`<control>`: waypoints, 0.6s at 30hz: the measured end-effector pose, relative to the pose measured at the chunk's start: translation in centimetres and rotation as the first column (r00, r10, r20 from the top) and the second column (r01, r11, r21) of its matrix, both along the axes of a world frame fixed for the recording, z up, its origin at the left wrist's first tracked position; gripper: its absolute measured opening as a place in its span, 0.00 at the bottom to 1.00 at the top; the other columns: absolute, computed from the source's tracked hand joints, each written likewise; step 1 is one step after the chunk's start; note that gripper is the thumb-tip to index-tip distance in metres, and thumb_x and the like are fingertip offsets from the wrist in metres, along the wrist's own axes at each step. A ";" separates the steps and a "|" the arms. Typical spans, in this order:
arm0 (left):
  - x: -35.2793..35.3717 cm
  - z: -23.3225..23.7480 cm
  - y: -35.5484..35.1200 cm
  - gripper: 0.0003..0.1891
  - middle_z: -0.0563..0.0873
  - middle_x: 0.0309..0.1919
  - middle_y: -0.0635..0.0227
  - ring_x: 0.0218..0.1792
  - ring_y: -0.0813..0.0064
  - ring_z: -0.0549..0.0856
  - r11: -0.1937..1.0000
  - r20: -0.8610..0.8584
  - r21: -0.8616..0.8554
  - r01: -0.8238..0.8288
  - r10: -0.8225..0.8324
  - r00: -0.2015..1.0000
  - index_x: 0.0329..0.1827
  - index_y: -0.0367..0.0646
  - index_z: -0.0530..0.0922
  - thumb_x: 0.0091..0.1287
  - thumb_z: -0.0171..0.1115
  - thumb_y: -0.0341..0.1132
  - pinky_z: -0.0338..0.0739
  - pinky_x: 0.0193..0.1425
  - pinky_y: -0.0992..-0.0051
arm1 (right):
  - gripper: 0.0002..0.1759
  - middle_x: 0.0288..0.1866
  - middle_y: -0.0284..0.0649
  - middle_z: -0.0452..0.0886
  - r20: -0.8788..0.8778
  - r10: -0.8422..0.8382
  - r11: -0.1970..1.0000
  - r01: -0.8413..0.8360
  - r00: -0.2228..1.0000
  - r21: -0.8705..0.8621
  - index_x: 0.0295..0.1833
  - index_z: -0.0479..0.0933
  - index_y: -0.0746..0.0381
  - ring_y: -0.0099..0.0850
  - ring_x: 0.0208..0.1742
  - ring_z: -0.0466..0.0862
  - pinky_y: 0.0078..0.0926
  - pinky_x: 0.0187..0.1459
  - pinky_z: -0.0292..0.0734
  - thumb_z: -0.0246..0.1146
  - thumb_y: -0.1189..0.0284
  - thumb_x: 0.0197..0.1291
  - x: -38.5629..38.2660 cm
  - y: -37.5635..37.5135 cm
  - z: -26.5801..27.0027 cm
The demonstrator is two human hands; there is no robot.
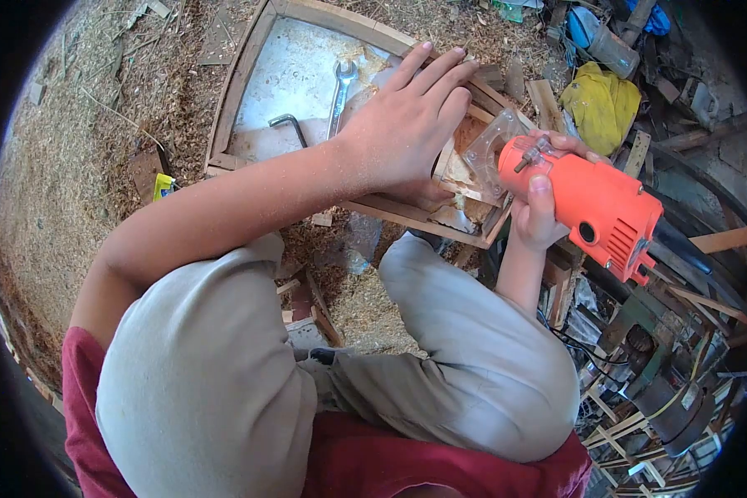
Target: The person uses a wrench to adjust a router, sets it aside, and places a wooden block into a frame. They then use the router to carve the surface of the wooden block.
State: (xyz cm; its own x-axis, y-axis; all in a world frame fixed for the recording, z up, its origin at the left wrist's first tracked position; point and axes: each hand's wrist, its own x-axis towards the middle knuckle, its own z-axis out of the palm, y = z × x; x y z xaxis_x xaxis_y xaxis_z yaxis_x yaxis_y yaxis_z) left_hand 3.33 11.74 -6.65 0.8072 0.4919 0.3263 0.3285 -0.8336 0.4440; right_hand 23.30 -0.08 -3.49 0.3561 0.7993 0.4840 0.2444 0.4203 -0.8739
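Note:
My right hand (539, 195) is wrapped around an orange trim router (593, 203), which is tilted on its side. Its clear plastic base (485, 158) is against the wood at the right end of a wooden frame (365, 31). My left hand (411, 120) lies across that end of the frame with its fingers stretched out toward the far rail, pressing on the wood. Fine sawdust speckles the left wrist. Within the frame, on a whitish worn panel (286, 70), lie an open-end wrench (340, 95) and a black hex key (289, 126). The router's bit is hidden.
Wood shavings (66, 191) cover the ground at the left. A yellow cloth or bag (602, 104) and scrap wood lie at the right. Lower right stands a dark machine with a motor (676, 411), with cables near it. My bent knees (199, 340) are close below the frame.

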 end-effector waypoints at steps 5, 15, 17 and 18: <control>-0.1 0.1 0.0 0.54 0.70 0.78 0.43 0.84 0.48 0.64 1.000 -0.001 0.000 0.004 -0.004 1.000 0.63 0.26 0.73 0.41 0.85 0.61 0.49 0.90 0.47 | 0.39 0.60 0.52 0.79 0.032 -0.112 0.993 0.113 0.993 -0.030 0.72 0.62 0.60 0.51 0.60 0.83 0.57 0.64 0.82 0.71 0.74 0.57 -0.8 0.3 0.3; 0.1 -0.3 0.0 0.54 0.69 0.79 0.44 0.84 0.47 0.63 0.999 0.090 -0.054 -0.007 0.012 0.996 0.61 0.28 0.73 0.35 0.87 0.57 0.49 0.90 0.45 | 0.37 0.59 0.52 0.78 0.027 -0.154 0.987 0.155 0.988 -0.048 0.70 0.62 0.64 0.51 0.58 0.85 0.55 0.62 0.84 0.69 0.76 0.56 -1.0 0.8 0.7; 0.1 -0.3 -0.1 0.55 0.69 0.79 0.45 0.84 0.47 0.62 0.999 0.091 -0.047 -0.012 0.016 0.996 0.62 0.27 0.72 0.36 0.87 0.57 0.49 0.90 0.46 | 0.36 0.59 0.52 0.78 0.034 -0.167 0.984 0.168 0.985 -0.057 0.70 0.62 0.64 0.51 0.58 0.85 0.55 0.61 0.84 0.68 0.76 0.56 -1.0 0.8 0.7; 0.1 -0.4 -0.1 0.55 0.69 0.79 0.45 0.84 0.47 0.62 0.999 0.094 -0.052 -0.011 0.016 0.995 0.62 0.27 0.72 0.35 0.87 0.57 0.49 0.90 0.46 | 0.36 0.59 0.52 0.78 0.038 -0.173 0.983 0.175 0.984 -0.062 0.69 0.63 0.64 0.51 0.57 0.85 0.54 0.61 0.85 0.68 0.76 0.56 -1.0 0.7 0.8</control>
State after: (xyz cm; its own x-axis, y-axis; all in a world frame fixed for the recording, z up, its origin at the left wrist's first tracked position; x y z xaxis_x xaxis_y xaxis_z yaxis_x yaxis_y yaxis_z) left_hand 3.44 11.66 -7.02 0.7670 0.5206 0.3750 0.2940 -0.8047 0.5158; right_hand 22.33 0.66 -2.71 0.4777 0.7564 0.4469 0.3378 0.3114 -0.8882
